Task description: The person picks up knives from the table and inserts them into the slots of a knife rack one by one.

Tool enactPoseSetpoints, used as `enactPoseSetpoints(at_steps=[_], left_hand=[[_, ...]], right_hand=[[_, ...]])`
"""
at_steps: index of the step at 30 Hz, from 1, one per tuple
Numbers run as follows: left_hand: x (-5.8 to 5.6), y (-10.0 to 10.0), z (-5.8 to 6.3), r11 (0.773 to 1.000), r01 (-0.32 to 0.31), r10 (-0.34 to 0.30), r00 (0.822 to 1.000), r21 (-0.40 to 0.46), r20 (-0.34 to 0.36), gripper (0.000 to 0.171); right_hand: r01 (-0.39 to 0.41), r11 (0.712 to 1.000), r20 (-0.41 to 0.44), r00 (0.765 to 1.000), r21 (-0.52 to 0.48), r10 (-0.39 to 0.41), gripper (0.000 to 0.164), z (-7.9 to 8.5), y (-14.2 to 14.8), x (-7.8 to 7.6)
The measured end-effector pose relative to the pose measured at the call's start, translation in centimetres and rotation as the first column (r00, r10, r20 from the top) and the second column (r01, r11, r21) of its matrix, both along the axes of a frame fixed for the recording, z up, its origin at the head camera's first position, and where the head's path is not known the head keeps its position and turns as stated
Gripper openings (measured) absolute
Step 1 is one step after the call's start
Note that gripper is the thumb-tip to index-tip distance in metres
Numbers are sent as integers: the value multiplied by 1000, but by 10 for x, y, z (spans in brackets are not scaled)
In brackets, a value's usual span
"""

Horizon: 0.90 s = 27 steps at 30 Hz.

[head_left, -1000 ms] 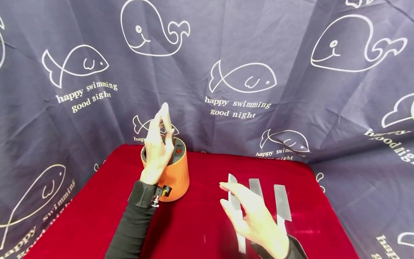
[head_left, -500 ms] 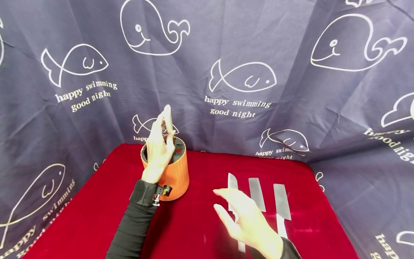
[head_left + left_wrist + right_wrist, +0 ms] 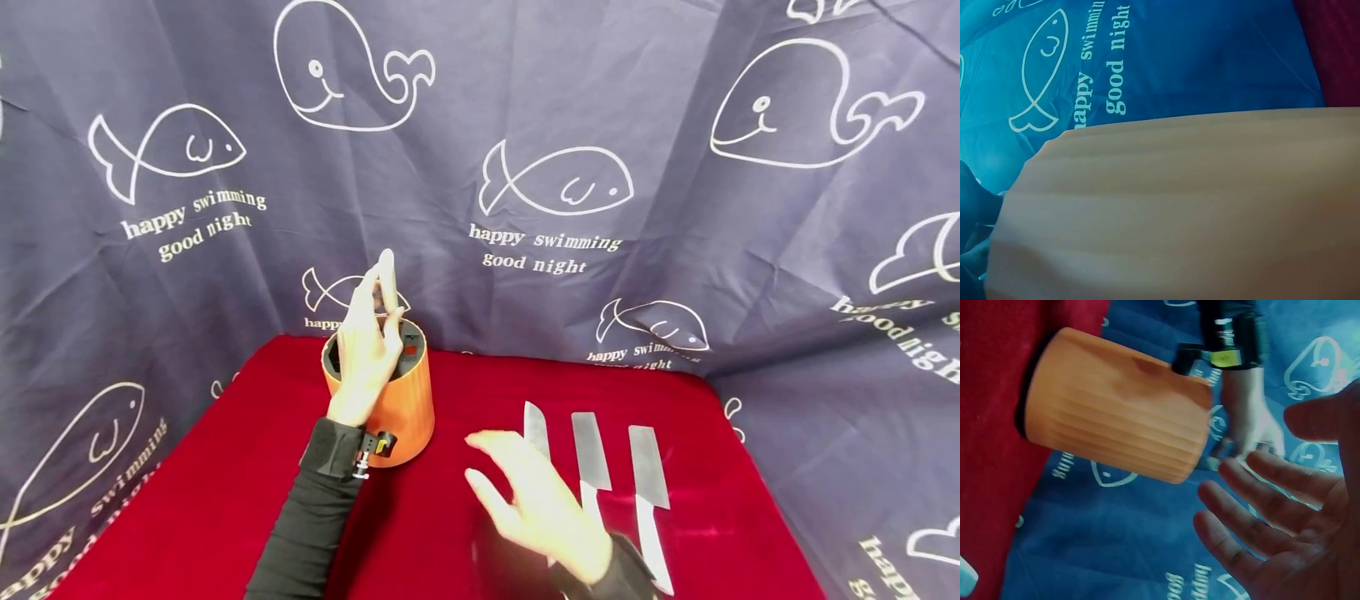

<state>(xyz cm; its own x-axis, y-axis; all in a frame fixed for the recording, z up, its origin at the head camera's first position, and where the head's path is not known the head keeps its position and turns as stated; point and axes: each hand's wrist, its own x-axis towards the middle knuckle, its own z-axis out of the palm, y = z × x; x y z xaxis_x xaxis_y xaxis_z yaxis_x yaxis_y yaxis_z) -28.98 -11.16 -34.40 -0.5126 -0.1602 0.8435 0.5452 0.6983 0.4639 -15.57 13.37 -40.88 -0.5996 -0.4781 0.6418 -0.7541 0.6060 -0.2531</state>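
In the head view my left hand (image 3: pixel 367 354) is above the round orange knife block (image 3: pixel 405 408). Its fingers and thumb pinch a pale upright piece (image 3: pixel 387 279) that looks like a knife handle; any blade is hidden. My right hand (image 3: pixel 540 504) is raised over the red cloth, thumb and fingers apart, holding nothing. In the right wrist view, its spread fingers (image 3: pixel 1260 500) are near the block. Three white-handled knives lie on the cloth: one narrow knife (image 3: pixel 536 429), partly behind the right hand, and two broad cleavers, one in the middle (image 3: pixel 591 450) and one at right (image 3: pixel 649 467).
The red cloth (image 3: pixel 480 383) covers the table. A blue-grey curtain (image 3: pixel 442 208) with white whales and fish hangs behind it and along the sides. The block's dark slotted top (image 3: pixel 414 342) shows beside the left hand.
My right hand has moved left, away from above the narrow knife and towards the block, uncovering the cleavers' handles. My left hand has stayed nearly still at the block.
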Motion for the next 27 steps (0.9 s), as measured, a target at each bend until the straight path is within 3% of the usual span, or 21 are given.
enactPoseSetpoints(at_steps=[12,15,18,20,23,25,27], left_hand=[[-7,-3,-8,1000,-3,3,1000,-20,21,63],[-9,-3,-7,1000,5,-4,1000,-22,18,63],[-10,-4,-7,1000,14,-14,1000,-23,8,63],[-12,-4,-7,1000,17,-17,1000,-26,15,64],[-13,-4,-8,999,17,-16,999,-32,40,67],[-13,-4,-9,999,22,-20,998,-39,56,69],[-13,-5,-10,999,24,-21,998,-42,67,72]], right_hand=[[-48,997,50,997,-65,51,51,-3,-57,-82],[-72,993,36,997,-89,75,51,-1,-69,-100],[-96,986,79,991,-135,107,52,0,-79,-113],[-104,978,166,977,-183,135,53,1,-84,-118],[-96,960,311,934,-261,178,55,0,-90,-123],[-83,954,366,911,-287,189,56,-2,-94,-124],[-73,951,373,909,-300,188,56,-4,-98,-126]])
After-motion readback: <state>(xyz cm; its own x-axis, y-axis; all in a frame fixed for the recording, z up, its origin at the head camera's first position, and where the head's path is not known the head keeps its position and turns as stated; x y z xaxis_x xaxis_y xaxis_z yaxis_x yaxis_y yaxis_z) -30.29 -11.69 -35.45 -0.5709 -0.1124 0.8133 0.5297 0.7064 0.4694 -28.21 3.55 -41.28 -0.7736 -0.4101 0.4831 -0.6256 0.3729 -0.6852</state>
